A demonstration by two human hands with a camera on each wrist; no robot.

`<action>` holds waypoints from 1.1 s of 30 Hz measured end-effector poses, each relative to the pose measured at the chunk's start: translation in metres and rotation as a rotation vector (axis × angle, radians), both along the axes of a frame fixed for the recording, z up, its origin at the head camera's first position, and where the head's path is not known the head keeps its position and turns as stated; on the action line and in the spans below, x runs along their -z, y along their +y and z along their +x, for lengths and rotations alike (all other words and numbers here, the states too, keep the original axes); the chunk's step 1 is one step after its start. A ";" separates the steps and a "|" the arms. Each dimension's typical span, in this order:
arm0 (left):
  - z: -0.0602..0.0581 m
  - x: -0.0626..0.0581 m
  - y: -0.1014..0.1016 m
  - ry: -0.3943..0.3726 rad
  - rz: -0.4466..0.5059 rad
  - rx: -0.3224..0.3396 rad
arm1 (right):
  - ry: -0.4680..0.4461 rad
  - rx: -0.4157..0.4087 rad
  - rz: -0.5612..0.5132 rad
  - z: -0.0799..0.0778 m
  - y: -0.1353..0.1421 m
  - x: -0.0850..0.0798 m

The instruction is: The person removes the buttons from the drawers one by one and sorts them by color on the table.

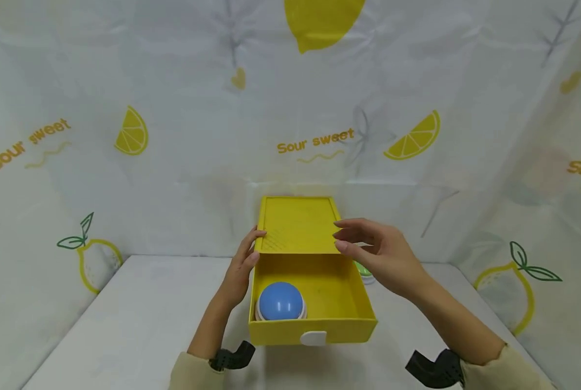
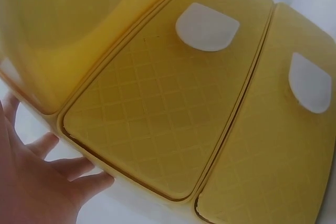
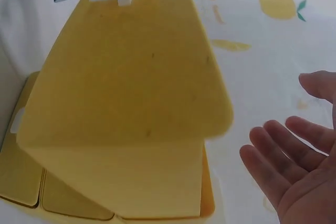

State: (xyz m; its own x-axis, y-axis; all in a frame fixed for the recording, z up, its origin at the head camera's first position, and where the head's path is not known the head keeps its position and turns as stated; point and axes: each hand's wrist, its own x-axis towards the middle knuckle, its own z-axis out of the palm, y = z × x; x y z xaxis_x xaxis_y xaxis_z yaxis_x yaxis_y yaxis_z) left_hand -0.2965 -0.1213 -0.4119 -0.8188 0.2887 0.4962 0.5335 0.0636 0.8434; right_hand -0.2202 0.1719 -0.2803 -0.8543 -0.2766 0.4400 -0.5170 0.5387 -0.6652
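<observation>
A yellow drawer cabinet (image 1: 297, 225) stands before me with its top drawer (image 1: 336, 292) pulled out towards me. Inside the drawer, at its front left corner, sits a blue dome-shaped button (image 1: 280, 300) on a white base. My left hand (image 1: 236, 273) rests its outstretched fingers along the cabinet's left side; in the left wrist view, fingertips (image 2: 105, 180) reach the cabinet's edge. My right hand (image 1: 385, 254) hovers at the cabinet's right edge, fingers relaxed and nothing in them. The right wrist view shows its palm apart from the drawer front (image 3: 126, 72).
Two closed drawer fronts with white handles (image 2: 207, 27) lie below the pulled-out drawer. A green round thing (image 1: 364, 271) on a white base is partly hidden behind the cabinet's right side. White lemon-print cloth (image 1: 188, 162) hangs behind the white table (image 1: 139, 314).
</observation>
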 end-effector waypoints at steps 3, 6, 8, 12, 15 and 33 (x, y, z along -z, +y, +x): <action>-0.001 0.001 0.000 0.003 0.007 0.004 | -0.057 -0.069 0.031 0.003 -0.013 -0.005; -0.003 0.002 -0.002 0.004 -0.001 -0.010 | -0.091 -0.151 0.056 0.002 -0.027 -0.003; -0.003 0.002 -0.003 0.005 -0.007 -0.014 | -0.119 -0.207 0.076 0.001 -0.036 -0.001; -0.004 0.003 -0.003 -0.003 -0.013 -0.016 | -0.199 -0.293 0.137 -0.002 -0.050 0.007; -0.004 0.002 -0.002 -0.005 -0.012 -0.009 | -0.232 -0.334 0.188 -0.006 -0.056 0.013; -0.002 0.000 0.001 -0.008 0.035 0.039 | -0.283 -0.373 0.473 -0.017 -0.073 0.035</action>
